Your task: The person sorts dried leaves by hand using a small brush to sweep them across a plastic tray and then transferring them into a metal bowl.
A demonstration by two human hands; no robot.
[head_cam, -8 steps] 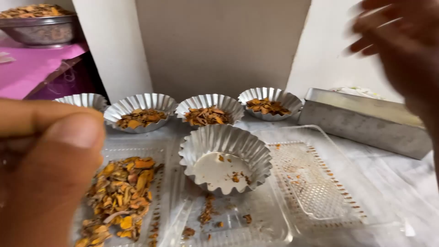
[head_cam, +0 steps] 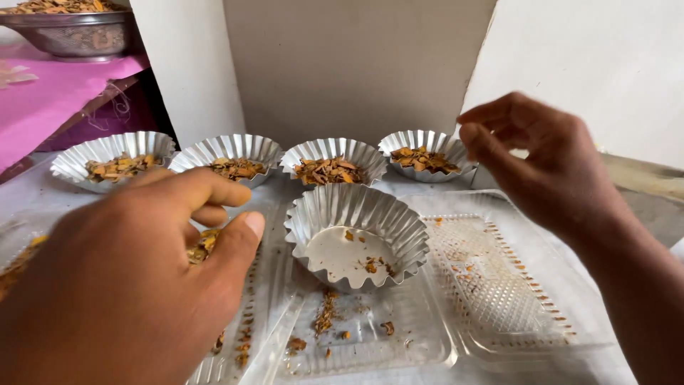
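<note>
— Chips [head_cam: 204,244] of dried orange-brown peel, where are they?
— In a clear plastic tray [head_cam: 246,324] under my left hand [head_cam: 135,278]; a few show between thumb and forefinger. That hand hangs over the pile, fingers curled, and I cannot tell whether it grips any.
— And the other hand?
— My right hand [head_cam: 541,160] is lifted above the empty clear lid [head_cam: 499,299], fingers loosely bent, thumb near the forefinger, holding nothing I can see.
— What sits between them?
— A fluted foil cup [head_cam: 356,239], nearly bare, a few flakes on its pale bottom. Behind it, a row of four filled foil cups [head_cam: 331,165] along the wall. A steel bowl [head_cam: 75,32] stands far left on pink cloth [head_cam: 43,93].
</note>
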